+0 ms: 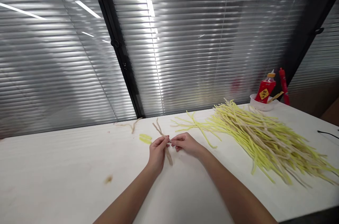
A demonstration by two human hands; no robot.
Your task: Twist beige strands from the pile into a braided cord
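Between thumb and fingers, my left hand (pixel 158 150) pinches a beige pipe cleaner (pixel 168 156). Two thin ends of the bundle spread above the hand, and a thicker part hangs below it. My right hand (pixel 185 143) is closed in a pinch on a short piece of the same pipe cleaner, close to the left fingertips. The exact join between the fingers is hidden. Just left of the hands lies a yellow looped pipe cleaner piece (pixel 145 138). A beige forked piece (pixel 133 127) rests farther back on the white table (pixel 66 178).
A large pile of yellow and beige pipe cleaners (pixel 259 135) covers the right side, with loose yellow strands (pixel 201 128) reaching toward my right hand. Behind it, a red bottle (pixel 265 90) stands in a clear plastic bowl (pixel 261 104). Window blinds (pixel 185 47) rise behind the table.
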